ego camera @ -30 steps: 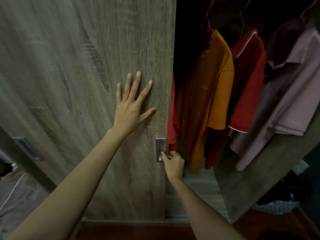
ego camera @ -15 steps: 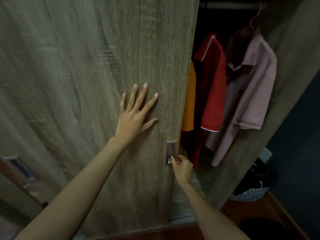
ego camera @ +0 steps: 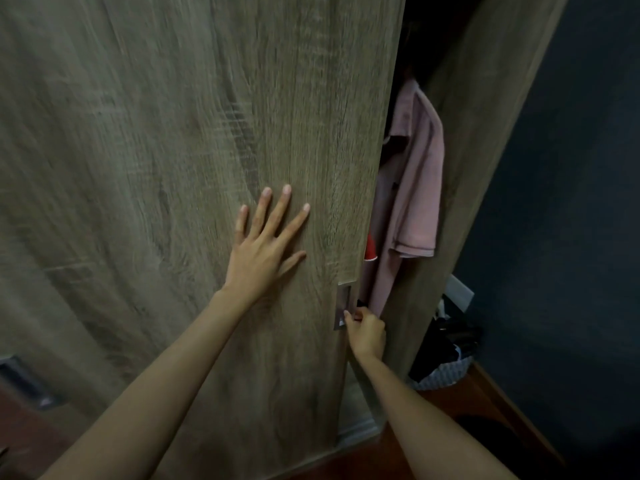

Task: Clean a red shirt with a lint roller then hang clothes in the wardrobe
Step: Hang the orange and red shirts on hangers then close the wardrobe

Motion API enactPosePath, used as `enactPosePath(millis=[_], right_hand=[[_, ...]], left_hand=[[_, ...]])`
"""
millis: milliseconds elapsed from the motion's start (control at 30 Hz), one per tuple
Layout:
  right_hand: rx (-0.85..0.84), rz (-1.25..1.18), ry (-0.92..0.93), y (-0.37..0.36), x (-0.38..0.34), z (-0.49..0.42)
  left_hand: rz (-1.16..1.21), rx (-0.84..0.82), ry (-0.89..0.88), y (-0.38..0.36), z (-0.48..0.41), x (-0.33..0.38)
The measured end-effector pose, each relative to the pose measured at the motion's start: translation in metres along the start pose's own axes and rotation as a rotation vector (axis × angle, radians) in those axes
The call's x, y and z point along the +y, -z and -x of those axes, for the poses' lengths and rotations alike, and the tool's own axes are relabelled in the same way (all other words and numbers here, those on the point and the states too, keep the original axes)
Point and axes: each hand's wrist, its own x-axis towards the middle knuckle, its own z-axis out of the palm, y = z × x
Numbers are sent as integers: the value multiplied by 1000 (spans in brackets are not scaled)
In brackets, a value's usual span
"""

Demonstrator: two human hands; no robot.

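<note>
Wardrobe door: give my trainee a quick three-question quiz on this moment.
1. True or false: the left hand lies flat, fingers spread, on the wardrobe door.
2. What does the right hand grip? A) a hanger B) the metal handle at the door's edge C) a lint roller
3. What colour is the shirt that shows most in the open gap?

Key: 1 true; 2 B; 3 pink.

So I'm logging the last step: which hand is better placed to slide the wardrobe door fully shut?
Right. The right hand pinches the recessed handle at the edge of the wardrobe door; the left hand only presses flat on it.
</note>
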Motion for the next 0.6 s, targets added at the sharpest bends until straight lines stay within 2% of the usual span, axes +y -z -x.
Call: enactPosePath(millis=[600], right_hand=[[47, 52, -125, 85, 54, -86]], left_hand=[[53, 17, -22, -39, -71, 120]])
